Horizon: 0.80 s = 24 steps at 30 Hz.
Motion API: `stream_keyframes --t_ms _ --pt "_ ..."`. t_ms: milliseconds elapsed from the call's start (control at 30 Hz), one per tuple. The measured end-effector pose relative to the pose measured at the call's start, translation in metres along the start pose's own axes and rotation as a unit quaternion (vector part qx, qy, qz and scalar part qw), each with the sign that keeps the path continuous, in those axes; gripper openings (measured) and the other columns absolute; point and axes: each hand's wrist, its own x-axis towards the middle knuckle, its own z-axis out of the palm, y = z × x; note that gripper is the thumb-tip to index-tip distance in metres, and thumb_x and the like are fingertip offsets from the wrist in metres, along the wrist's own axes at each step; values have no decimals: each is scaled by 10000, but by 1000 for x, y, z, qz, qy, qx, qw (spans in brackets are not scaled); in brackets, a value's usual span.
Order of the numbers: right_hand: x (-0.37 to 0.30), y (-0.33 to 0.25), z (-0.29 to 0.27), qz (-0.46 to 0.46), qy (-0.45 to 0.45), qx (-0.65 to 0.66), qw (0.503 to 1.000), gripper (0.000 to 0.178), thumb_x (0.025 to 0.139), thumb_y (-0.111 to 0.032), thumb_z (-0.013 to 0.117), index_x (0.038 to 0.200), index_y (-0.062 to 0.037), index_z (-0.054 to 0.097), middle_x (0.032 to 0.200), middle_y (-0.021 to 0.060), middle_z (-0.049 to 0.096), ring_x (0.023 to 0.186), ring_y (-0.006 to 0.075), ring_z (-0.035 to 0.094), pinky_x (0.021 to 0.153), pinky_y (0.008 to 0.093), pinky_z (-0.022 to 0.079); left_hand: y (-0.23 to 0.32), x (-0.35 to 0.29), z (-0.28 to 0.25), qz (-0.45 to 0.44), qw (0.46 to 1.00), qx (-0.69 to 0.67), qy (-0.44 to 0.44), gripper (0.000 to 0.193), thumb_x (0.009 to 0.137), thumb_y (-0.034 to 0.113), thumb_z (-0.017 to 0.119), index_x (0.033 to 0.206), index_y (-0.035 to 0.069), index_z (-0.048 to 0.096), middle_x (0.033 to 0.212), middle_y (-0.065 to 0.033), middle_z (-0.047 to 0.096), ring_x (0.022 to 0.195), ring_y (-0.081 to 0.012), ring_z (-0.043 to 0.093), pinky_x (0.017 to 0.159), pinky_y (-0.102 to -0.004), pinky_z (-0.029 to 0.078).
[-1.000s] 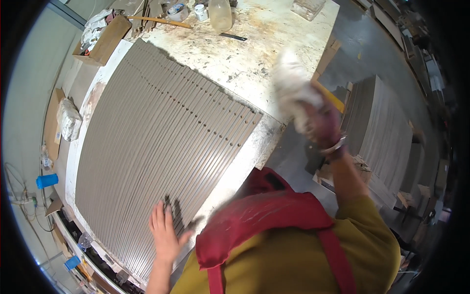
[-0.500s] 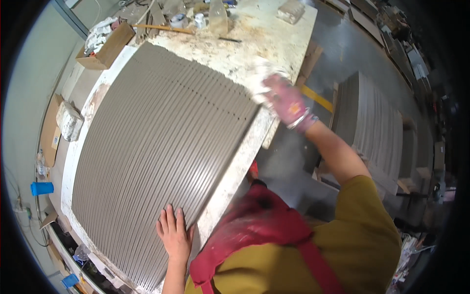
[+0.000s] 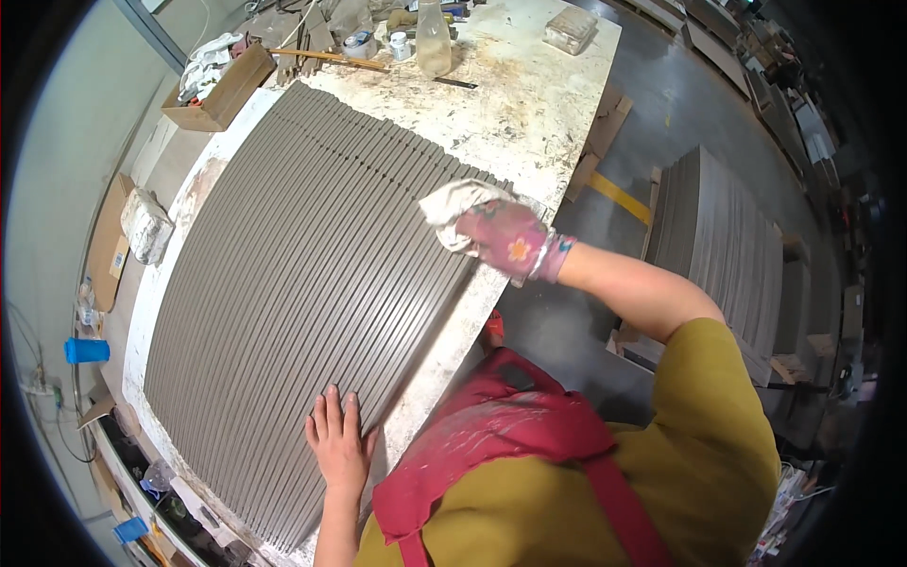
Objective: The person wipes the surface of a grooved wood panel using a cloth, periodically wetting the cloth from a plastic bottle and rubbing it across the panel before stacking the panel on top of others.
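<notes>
White cloth (image 3: 452, 208) clutched in gloved right hand (image 3: 507, 240), over far right corner of grey strips (image 3: 283, 274) on stained table (image 3: 515, 104); remotely I see bare left hand (image 3: 343, 455), fingers slightly spread, on near end.

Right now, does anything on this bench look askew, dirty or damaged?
The white tabletop is stained and speckled beyond the grey strips, so it looks worn. The strips' far ends form a jagged line, some jutting past others. Oddly, only the right hand, holding a cloth, is gloved.
</notes>
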Motion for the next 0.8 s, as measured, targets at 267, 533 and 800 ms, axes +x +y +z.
stream_keyframes --t_ms 267,533,800 --pt "16 39 0 -28 48 -105 993 253 783 -104 564 1015 -4 558 918 200 630 850 346 636 723 441 513 2 0 2 -14 1000 -14 10 684 735 283 734 1330 74 469 1474 -157 336 1344 -368 306 1073 -525 224" --pt "3 80 -80 170 163 68 969 228 806 -203 605 984 -66 644 921 149 639 894 326 623 778 407 498 -1 -3 3 -3 1000 -8 12 735 707 284 747 1345 84 442 1490 -147 314 1356 -352 293 1088 -507 212" --pt "-1 -13 37 -191 152 -18 970 151 807 -164 575 946 -166 635 1048 30 646 1054 224 593 943 396 436 -2 0 -1 -12 999 -32 11 733 687 248 769 1329 85 454 1484 -148 323 1343 -365 307 1077 -521 225"
